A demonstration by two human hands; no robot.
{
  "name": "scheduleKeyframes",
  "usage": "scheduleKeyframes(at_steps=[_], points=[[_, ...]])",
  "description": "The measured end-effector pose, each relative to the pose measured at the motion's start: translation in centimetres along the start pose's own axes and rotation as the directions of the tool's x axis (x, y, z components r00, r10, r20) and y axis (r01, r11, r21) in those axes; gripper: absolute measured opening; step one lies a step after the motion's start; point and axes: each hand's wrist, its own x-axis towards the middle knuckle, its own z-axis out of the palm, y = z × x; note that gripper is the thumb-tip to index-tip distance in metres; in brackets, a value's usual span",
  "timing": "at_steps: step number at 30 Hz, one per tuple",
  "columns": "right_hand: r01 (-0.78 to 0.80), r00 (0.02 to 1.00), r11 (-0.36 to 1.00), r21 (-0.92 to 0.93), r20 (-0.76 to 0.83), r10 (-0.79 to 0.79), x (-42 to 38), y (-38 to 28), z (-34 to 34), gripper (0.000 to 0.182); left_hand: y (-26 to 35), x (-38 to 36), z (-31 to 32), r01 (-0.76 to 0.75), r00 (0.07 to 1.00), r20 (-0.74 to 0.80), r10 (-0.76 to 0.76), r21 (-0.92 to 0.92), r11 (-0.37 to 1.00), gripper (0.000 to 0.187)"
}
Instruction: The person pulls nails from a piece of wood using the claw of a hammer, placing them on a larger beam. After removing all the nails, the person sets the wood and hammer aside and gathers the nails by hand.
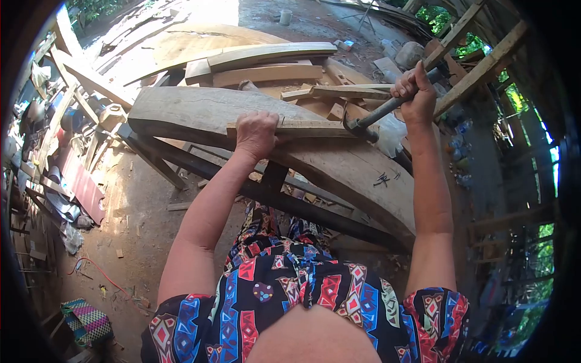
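The lens rim cut off both edges of the scene, and the clutter along the left wall was too distorted to identify. The striking face of the dark steel claw hammer (363,126) could not be made out; its head sat at the right end of a narrow, pale, rough-sawn wooden strip (315,127). The right hand (415,92) was closed around the hammer's grey handle, near its end. The left hand (256,134) lay flat with fingers curled over the strip's left end, pressing it down. The strip rested along the top of a broad, curved, grey weathered timber slab (200,112), which sat on a dark metal trestle (181,160). Offcut planks (260,63) lay stacked behind. Small dark marks on the slab's right face were illegible.
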Motion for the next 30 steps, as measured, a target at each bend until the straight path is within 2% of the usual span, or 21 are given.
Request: scheduleKeyframes(at_steps=[2,4,6,8,9,11,16,18,20,21,22,24,26,28,30], points=[[0.007,0.999,0.999,-0.047,0.042,-0.005,-0.9,-0.3,-0.3,0.039,-0.1,0.0,0.1,0.006,1.0,-0.009,-0.006,0.021,1.0,0.037],[-0.086,0.993,0.988,-0.131,0.065,0.095,-2.1,-0.5,-0.4,0.037,-0.3,0.0,0.3,-0.009,1.0,-0.021,0.009,0.023,1.0,0.039],[-0.098,0.987,0.982,-0.163,0.108,0.116,-3.1,0.5,-0.7,0.031,-0.3,0.1,0.3,-0.032,0.999,-0.028,0.033,0.026,0.999,0.041],[-0.042,0.985,0.939,-0.342,0.141,0.095,-4.7,1.8,-0.1,0.027,-0.2,0.1,0.3,-0.016,0.999,-0.028,0.017,0.04,0.999,0.041],[-0.041,0.988,0.938,-0.344,0.126,0.089,-5.5,2.4,-0.2,0.027,-0.3,0.1,0.6,-0.016,0.999,-0.046,0.018,0.035,0.999,0.041],[0.064,0.937,0.776,-0.628,0.305,0.17,-6.4,3.4,-0.5,0.025,-0.8,0.2,1.1,-0.036,0.998,-0.05,0.039,0.059,0.998,0.043],[0.086,0.933,0.748,-0.658,0.316,0.171,-6.4,3.9,-0.1,0.029,-0.4,0.2,0.7,-0.034,0.996,-0.077,0.04,0.077,0.996,0.045],[0.085,0.931,0.752,-0.653,0.322,0.174,-6.6,3.9,0.9,0.032,-0.3,0.1,0.3,-0.005,1.0,-0.009,0.006,0.062,0.998,0.036],[0.077,0.899,0.661,-0.746,0.339,0.278,-7.2,2.6,2.8,0.032,-0.5,0.2,0.4,-0.004,1.0,-0.013,0.005,0.071,0.997,0.038],[0.135,0.897,0.611,-0.78,0.358,0.26,-7.2,1.9,3.5,0.033,-0.5,0.1,0.6,-0.011,1.0,-0.017,0.013,0.079,0.997,0.04],[0.116,0.899,0.612,-0.782,0.344,0.271,-7.4,1.5,3.7,0.033,-0.3,-0.1,0.7,-0.015,1.0,0.001,0.015,0.073,0.997,0.04],[0.263,0.833,0.651,-0.713,0.508,0.22,-7.2,1.0,4.0,0.03,-0.3,0.2,0.4,-0.006,0.999,-0.034,0.009,0.081,0.997,0.044],[0.231,0.851,0.59,-0.774,0.455,0.264,-7.2,3.8,1.6,0.033,-0.3,-0.1,0.8,-0.023,0.999,-0.046,0.026,0.075,0.997,0.045],[0.521,0.777,0.456,-0.722,0.622,0.096,-6.4,5.7,-0.4,0.035,-0.6,0.2,0.7,-0.045,0.997,-0.054,0.05,0.081,0.996,0.046],[0.498,0.8,0.436,-0.75,0.591,0.104,-6.5,5.7,-1.0,0.033,-0.8,-0.1,0.8,-0.039,0.998,-0.036,0.043,0.101,0.994,0.047]])
